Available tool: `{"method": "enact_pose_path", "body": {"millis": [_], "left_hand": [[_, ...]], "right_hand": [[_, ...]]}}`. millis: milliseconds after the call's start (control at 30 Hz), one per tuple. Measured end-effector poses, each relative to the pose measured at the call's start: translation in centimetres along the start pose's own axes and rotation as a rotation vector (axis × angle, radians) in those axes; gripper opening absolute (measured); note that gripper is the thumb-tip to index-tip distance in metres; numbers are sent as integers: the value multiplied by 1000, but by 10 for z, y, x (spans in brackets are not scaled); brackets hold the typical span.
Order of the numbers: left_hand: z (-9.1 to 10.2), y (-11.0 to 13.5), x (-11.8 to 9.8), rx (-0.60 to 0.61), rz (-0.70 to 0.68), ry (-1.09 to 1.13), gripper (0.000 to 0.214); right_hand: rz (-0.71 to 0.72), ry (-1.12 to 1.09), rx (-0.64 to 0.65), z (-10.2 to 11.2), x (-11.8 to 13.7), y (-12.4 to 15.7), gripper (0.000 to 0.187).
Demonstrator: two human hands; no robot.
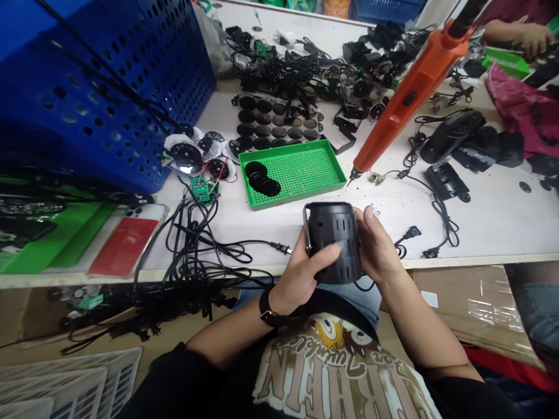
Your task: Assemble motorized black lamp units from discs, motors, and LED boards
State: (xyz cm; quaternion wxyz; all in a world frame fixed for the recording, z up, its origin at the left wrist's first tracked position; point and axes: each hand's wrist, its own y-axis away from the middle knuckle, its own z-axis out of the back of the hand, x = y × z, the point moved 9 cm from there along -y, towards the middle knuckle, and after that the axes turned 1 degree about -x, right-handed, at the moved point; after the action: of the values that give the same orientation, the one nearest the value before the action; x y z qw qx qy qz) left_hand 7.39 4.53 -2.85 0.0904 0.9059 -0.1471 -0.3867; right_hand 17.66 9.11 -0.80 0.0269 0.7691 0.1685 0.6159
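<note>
the left hand (301, 267) and right hand (378, 244) are both closed around a black slotted lamp housing (334, 244), gripping it from either side and holding it between them over the front edge of the white workbench (489, 233). a watch (267, 314) sits on the left wrist. just beyond the hands, a green tray (301, 196) holds black discs (257, 177). black power cords (196, 256) lie to the left, and an orange electric screwdriver (413, 99) slants up from the bench to the right.
</note>
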Motion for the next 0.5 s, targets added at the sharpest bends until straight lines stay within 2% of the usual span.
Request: {"method": "enact_pose_path", "body": {"millis": [67, 200, 367, 500], "left_hand": [[-2, -6, -2, -35, 23, 84, 58], [-12, -15, -7, 10, 107, 201, 53], [-12, -20, -11, -13, 168, 261, 51], [-11, -23, -11, -48, 202, 324, 44]], "right_hand": [[-7, -23, 6, 1, -2, 2, 64], [16, 17, -75, 17, 2, 9, 63], [319, 350, -137, 24, 37, 35, 49], [479, 467, -142, 17, 49, 53, 45]]}}
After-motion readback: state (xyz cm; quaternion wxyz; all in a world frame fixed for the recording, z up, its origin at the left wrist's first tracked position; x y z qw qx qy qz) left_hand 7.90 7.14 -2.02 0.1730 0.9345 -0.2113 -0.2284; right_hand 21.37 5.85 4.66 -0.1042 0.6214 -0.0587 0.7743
